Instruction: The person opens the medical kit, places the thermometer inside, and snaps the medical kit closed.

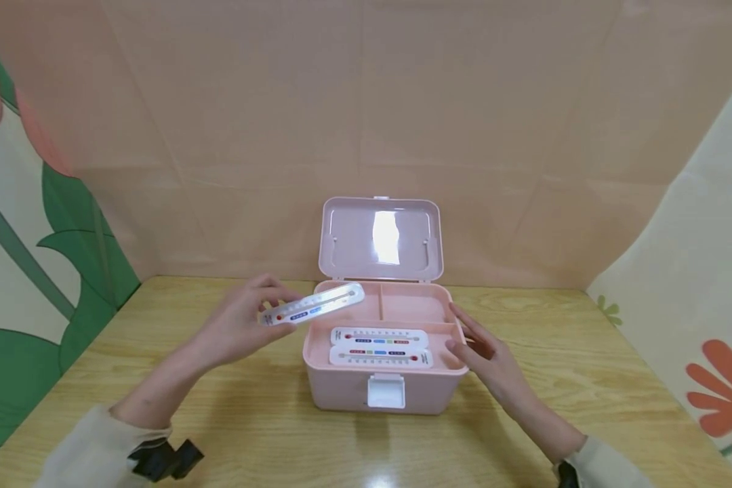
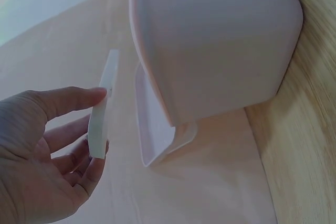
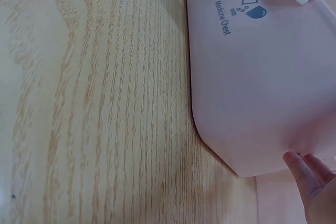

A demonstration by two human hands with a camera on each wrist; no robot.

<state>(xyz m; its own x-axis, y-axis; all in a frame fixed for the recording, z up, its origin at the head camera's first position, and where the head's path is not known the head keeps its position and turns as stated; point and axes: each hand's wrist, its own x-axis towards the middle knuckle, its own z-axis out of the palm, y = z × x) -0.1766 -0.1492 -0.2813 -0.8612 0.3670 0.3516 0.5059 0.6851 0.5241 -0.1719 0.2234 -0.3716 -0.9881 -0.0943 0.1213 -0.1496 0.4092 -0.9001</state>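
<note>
My left hand [image 1: 238,329] pinches a white thermometer [image 1: 320,305] by one end, thumb on one face and fingers on the other. It is raised at a slant over the left rim of an open pink medicine chest [image 1: 341,392]. In the left wrist view the thermometer [image 2: 103,114] shows edge-on, apart from the chest wall. My right hand [image 1: 494,366] grips the chest's right rim, thumb over the edge and fingers against the outer side. Two more thermometers, one at the back [image 1: 375,337] and one at the front [image 1: 381,357], lie side by side in the front compartment.
The chest's lid [image 1: 354,237] stands up behind it, and a white latch [image 1: 386,392] hangs at the front. Dividers [image 1: 381,303] split off two rear compartments. All stands on a wood-grain table [image 1: 250,413] before a beige backdrop [image 1: 268,135].
</note>
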